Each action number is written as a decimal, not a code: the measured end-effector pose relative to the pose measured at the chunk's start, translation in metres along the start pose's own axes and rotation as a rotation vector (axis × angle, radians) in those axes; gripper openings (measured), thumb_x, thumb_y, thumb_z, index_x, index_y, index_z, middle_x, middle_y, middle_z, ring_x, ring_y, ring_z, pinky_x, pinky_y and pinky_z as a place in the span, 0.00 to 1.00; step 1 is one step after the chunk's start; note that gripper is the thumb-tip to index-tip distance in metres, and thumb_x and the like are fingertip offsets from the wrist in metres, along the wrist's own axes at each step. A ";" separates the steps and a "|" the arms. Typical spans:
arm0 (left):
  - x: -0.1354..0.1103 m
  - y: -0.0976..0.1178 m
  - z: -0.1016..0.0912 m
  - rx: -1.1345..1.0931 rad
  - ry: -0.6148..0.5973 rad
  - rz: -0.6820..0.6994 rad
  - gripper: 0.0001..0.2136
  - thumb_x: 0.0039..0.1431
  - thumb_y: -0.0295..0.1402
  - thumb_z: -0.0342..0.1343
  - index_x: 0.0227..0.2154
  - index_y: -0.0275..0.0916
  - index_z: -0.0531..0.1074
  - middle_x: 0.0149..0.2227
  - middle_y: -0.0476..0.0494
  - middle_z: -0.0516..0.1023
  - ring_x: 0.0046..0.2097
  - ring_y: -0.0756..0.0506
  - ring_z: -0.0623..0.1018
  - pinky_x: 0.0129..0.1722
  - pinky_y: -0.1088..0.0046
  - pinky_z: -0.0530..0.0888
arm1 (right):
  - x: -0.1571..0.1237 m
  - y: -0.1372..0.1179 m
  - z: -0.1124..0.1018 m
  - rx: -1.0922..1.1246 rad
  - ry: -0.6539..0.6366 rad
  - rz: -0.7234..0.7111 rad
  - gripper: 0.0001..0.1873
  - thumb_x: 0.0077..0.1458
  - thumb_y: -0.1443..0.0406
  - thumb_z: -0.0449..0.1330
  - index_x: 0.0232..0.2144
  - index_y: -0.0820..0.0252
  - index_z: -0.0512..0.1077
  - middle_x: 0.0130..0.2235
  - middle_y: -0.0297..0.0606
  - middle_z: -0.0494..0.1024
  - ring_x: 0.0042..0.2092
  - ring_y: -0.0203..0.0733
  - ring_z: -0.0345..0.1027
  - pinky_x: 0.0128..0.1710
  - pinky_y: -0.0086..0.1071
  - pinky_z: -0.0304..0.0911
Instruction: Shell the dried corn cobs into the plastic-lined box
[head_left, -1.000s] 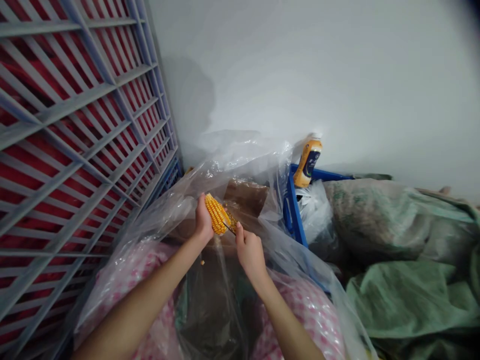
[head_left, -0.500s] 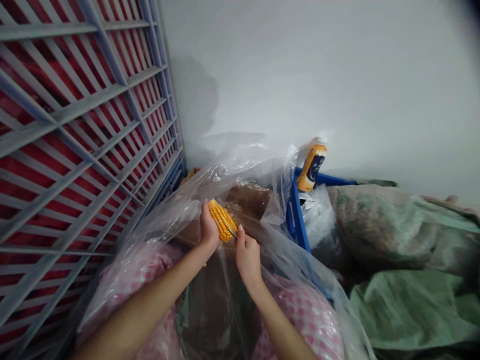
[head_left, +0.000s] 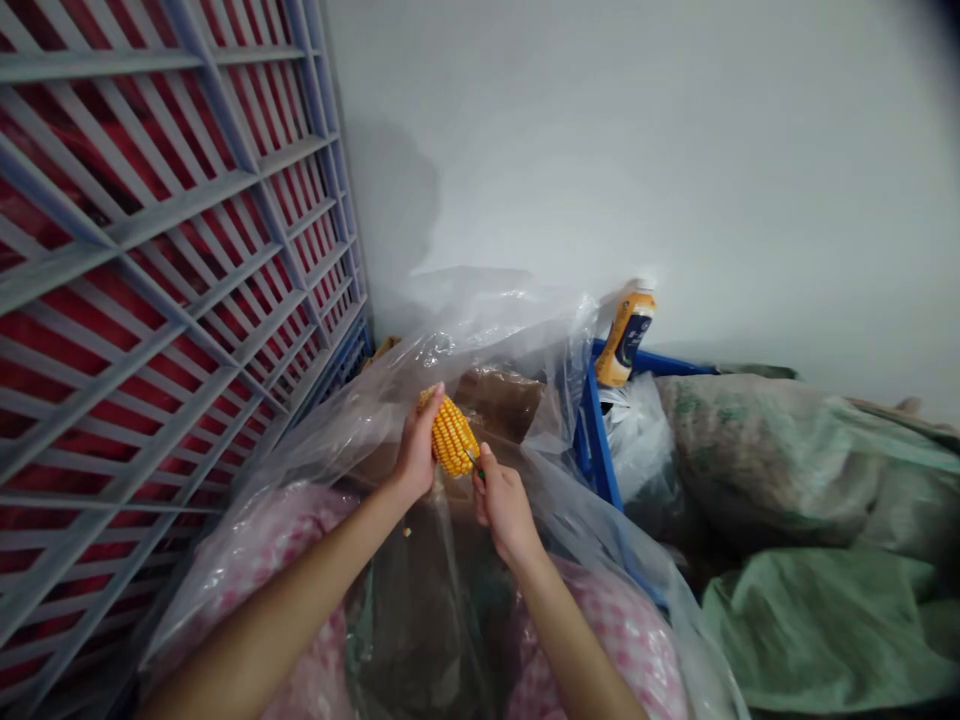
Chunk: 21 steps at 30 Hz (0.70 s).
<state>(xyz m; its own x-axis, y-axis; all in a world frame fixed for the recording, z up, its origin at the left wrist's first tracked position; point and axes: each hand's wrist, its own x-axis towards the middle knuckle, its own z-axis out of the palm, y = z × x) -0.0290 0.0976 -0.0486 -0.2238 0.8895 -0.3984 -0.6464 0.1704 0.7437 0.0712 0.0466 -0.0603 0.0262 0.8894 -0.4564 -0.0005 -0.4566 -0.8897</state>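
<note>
My left hand (head_left: 415,447) grips a yellow-orange corn cob (head_left: 450,435) with its kernels on, holding it upright at the middle of the view. My right hand (head_left: 504,505) pinches a small pointed tool (head_left: 474,460) with a thin dark tip. That tip presses against the lower end of the cob. The tool's handle is mostly hidden by my fingers. A few loose kernels lie on the plastic below my left wrist.
A clear plastic sheet (head_left: 495,320) lines the space around my hands, over brown cardboard (head_left: 499,400) and pink-checked bags (head_left: 600,640). To the right stand a blue crate (head_left: 600,440), a yellow-labelled bottle (head_left: 626,335) and green woven sacks (head_left: 825,630). A grey rack (head_left: 172,250) stands at left.
The cob has turned more upright, and my left fingers now wrap higher around it. The tool's tip sits a little further along the cob's lower end.
</note>
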 end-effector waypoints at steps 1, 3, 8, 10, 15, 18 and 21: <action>-0.001 -0.001 0.000 -0.009 -0.036 0.011 0.19 0.40 0.44 0.66 0.30 0.39 0.67 0.26 0.53 0.72 0.27 0.51 0.76 0.29 0.76 0.71 | 0.000 -0.001 -0.001 0.062 -0.017 0.045 0.29 0.48 0.40 0.49 0.14 0.55 0.53 0.12 0.23 0.48 0.14 0.28 0.37 0.15 0.28 0.35; -0.003 -0.004 0.001 -0.029 -0.080 -0.008 0.20 0.38 0.40 0.68 0.33 0.39 0.67 0.28 0.52 0.73 0.29 0.50 0.77 0.30 0.75 0.72 | -0.002 -0.002 -0.002 0.143 -0.037 0.092 0.29 0.47 0.40 0.51 0.13 0.55 0.53 0.11 0.22 0.48 0.14 0.27 0.36 0.15 0.27 0.33; 0.001 -0.008 0.003 -0.049 -0.032 -0.100 0.18 0.42 0.41 0.65 0.34 0.39 0.67 0.27 0.51 0.74 0.27 0.48 0.77 0.26 0.73 0.72 | -0.008 -0.006 -0.005 0.230 -0.130 0.063 0.27 0.43 0.43 0.58 0.16 0.58 0.57 0.12 0.20 0.49 0.16 0.25 0.35 0.15 0.25 0.32; 0.003 -0.005 0.003 -0.077 0.032 -0.116 0.17 0.45 0.44 0.62 0.32 0.39 0.66 0.25 0.52 0.72 0.25 0.49 0.76 0.25 0.73 0.71 | -0.010 -0.009 -0.006 0.253 -0.224 0.081 0.25 0.43 0.45 0.60 0.18 0.59 0.59 0.13 0.20 0.49 0.16 0.25 0.35 0.16 0.24 0.32; 0.008 0.002 0.002 -0.056 0.102 -0.114 0.17 0.45 0.47 0.60 0.29 0.39 0.66 0.24 0.52 0.71 0.24 0.50 0.74 0.25 0.74 0.70 | -0.009 -0.009 -0.006 0.206 -0.318 0.235 0.28 0.46 0.41 0.56 0.18 0.57 0.56 0.13 0.19 0.47 0.16 0.25 0.32 0.16 0.25 0.31; 0.008 0.001 0.003 -0.017 0.117 -0.095 0.17 0.44 0.46 0.62 0.30 0.40 0.67 0.23 0.51 0.71 0.24 0.49 0.74 0.25 0.74 0.70 | -0.008 -0.005 -0.003 0.119 -0.245 0.128 0.30 0.46 0.39 0.54 0.16 0.56 0.52 0.14 0.20 0.47 0.16 0.26 0.35 0.16 0.26 0.32; 0.008 -0.002 0.003 -0.040 0.128 -0.112 0.14 0.46 0.44 0.61 0.30 0.40 0.67 0.23 0.52 0.71 0.24 0.50 0.74 0.26 0.74 0.70 | -0.008 0.000 0.001 0.017 -0.152 -0.056 0.30 0.45 0.39 0.53 0.14 0.56 0.53 0.15 0.24 0.50 0.18 0.27 0.40 0.17 0.26 0.36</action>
<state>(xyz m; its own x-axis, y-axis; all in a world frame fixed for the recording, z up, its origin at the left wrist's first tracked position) -0.0271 0.1060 -0.0517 -0.2383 0.8040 -0.5448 -0.7003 0.2464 0.6700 0.0696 0.0399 -0.0564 -0.1246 0.9075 -0.4013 -0.0203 -0.4067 -0.9133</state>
